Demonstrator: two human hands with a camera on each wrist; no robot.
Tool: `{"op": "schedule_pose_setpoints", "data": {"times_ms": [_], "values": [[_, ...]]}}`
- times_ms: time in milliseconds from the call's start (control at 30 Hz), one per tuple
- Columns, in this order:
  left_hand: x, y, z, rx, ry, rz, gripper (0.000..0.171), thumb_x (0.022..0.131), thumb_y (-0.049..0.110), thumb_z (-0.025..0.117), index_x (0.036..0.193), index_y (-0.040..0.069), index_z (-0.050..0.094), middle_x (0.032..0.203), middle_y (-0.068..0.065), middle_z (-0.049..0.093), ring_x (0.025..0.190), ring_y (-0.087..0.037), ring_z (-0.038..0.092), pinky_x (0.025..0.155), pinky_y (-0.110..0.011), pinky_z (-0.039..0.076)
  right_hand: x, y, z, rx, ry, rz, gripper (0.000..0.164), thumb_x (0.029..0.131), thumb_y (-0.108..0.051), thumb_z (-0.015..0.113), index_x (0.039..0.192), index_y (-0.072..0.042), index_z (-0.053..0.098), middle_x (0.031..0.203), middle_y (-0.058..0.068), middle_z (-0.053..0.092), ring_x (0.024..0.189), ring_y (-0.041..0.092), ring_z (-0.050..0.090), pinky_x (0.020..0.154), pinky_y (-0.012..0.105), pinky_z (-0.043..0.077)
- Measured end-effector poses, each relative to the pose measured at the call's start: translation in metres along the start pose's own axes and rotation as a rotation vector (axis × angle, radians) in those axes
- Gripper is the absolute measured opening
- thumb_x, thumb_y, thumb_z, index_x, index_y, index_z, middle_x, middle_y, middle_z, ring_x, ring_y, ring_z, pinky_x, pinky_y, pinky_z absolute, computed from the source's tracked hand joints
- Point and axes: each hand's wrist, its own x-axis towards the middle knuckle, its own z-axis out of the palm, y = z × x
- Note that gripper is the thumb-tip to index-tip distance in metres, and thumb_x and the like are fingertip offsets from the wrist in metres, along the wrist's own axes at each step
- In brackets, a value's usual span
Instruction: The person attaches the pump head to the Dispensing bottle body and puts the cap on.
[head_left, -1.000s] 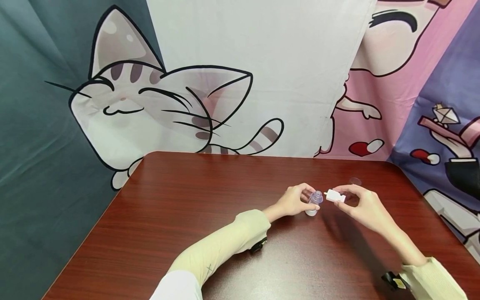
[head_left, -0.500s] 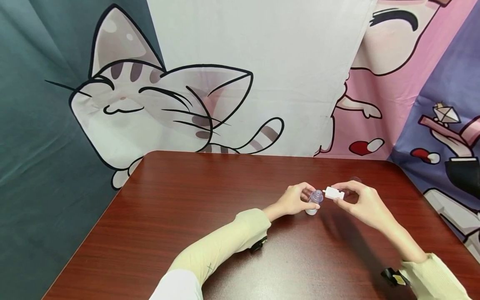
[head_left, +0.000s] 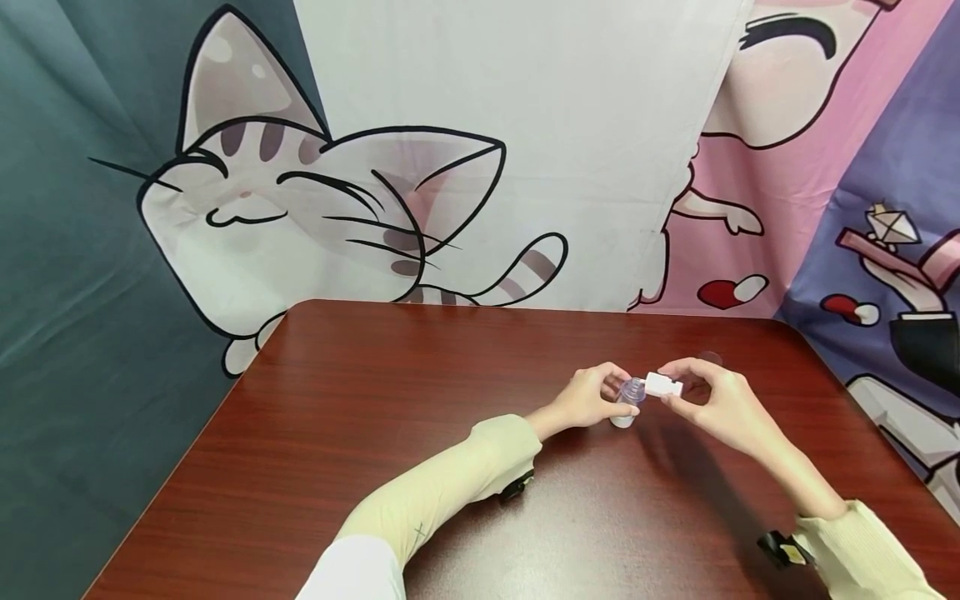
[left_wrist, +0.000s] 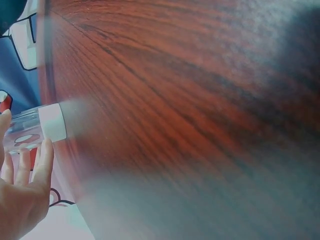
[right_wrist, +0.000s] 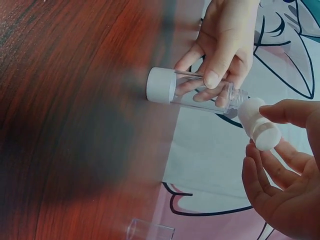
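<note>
My left hand (head_left: 587, 400) grips a small clear bottle (right_wrist: 200, 104) by its sides, thumb on the near side. The bottle stands upright with its white base (head_left: 622, 422) down at the table, and its threaded neck is bare. Between thumb and fingertips, my right hand (head_left: 716, 406) pinches a white pump top (head_left: 663, 385). The pump top lies nearly sideways, its narrow end pointing left at the bottle mouth; in the right wrist view it overlaps the end of the neck. In the left wrist view, fingers (left_wrist: 44, 162) reach up to the white base (left_wrist: 52, 122).
A clear cap (head_left: 710, 358) stands on the table behind my right hand, partly hidden by it. The reddish-brown wooden table (head_left: 420, 358) ends at a rounded back edge. Printed cloth (head_left: 480, 75) with cartoon figures hangs behind it.
My right hand has moved left and slightly away from me, carrying the pump top from beside the bottle to its mouth. The left hand and bottle have stayed nearly still.
</note>
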Motion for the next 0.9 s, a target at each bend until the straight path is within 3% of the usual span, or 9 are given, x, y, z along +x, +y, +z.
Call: {"op": "schedule_pose_setpoints", "data": {"times_ms": [300,533,900], "values": [[-0.0002,0.0002,-0.0003,-0.007,-0.002,0.000,0.044,0.079,0.016,0.080,0.115,0.003,0.059,0.103,-0.009,0.069,0.082,-0.006,0.066,0.075,-0.008,0.049,0.0005,-0.0020,0.0009,0.005,0.005,-0.010,0.026,0.075,-0.006,0.079,0.097,-0.013,0.065,0.082,-0.002,0.065,0.069,0.012,0.059,0.063,0.011,0.048],[-0.0006,0.0008,-0.0001,0.000,0.001,0.011,0.043,0.079,0.016,0.079,0.115,0.003,0.060,0.103,-0.009,0.070,0.082,-0.005,0.066,0.075,-0.008,0.049,0.0021,-0.0023,0.0018,-0.003,0.003,-0.004,0.024,0.076,-0.007,0.079,0.096,-0.014,0.067,0.079,-0.002,0.065,0.067,-0.001,0.056,0.062,0.014,0.050],[-0.0013,0.0008,0.0002,0.007,0.004,0.013,0.043,0.079,0.016,0.079,0.115,0.003,0.059,0.103,-0.008,0.069,0.083,-0.006,0.066,0.076,-0.009,0.050,0.0049,-0.0040,0.0019,0.002,0.011,0.004,0.023,0.076,-0.007,0.078,0.097,-0.010,0.069,0.081,0.002,0.066,0.067,-0.003,0.056,0.062,0.011,0.049]]}}
